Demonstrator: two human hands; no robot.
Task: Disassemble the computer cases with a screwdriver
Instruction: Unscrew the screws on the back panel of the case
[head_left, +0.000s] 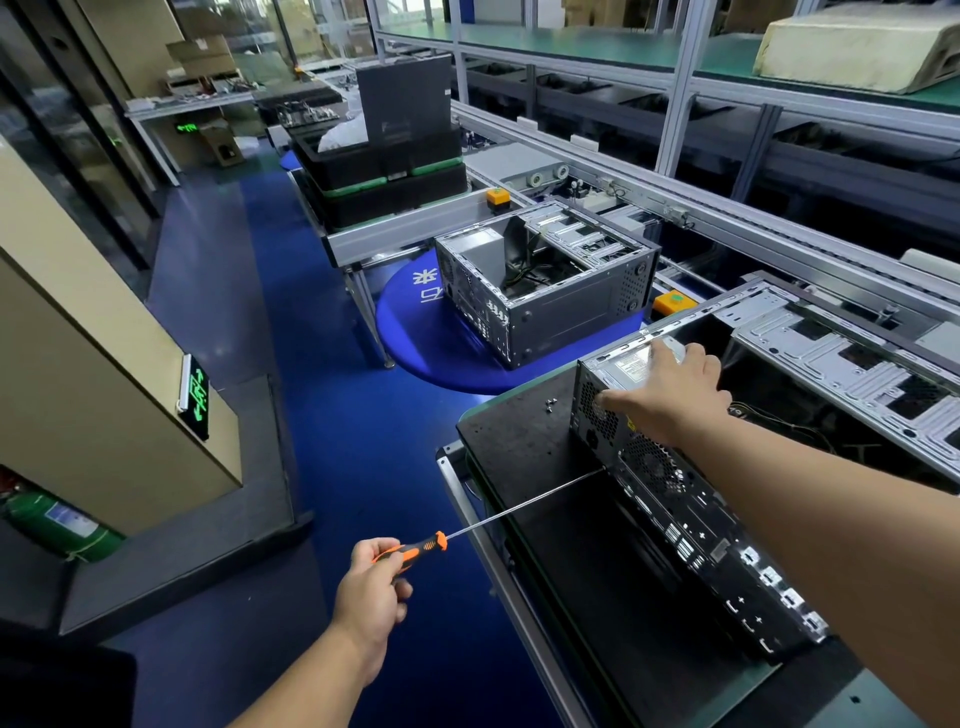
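Note:
An open computer case (691, 514) lies on a black mat (519, 431) at the right, its rear panel facing me. My left hand (371, 587) grips the orange and black handle of a long screwdriver (519, 512); the shaft tip touches the rear panel below the power supply. My right hand (670, 395) rests on the case's top corner over the power supply (623, 371), thumb against the vent grille and fingers spread. Loose screws (551, 404) lie on the mat beside the case.
A second open case (545, 296) stands on a blue round platform (415, 332) ahead. Stacked black trays (384, 176) sit on a conveyor table further back. Conveyor rails and shelving (675, 119) run along the right. A blue floor aisle and a tan wall are at the left.

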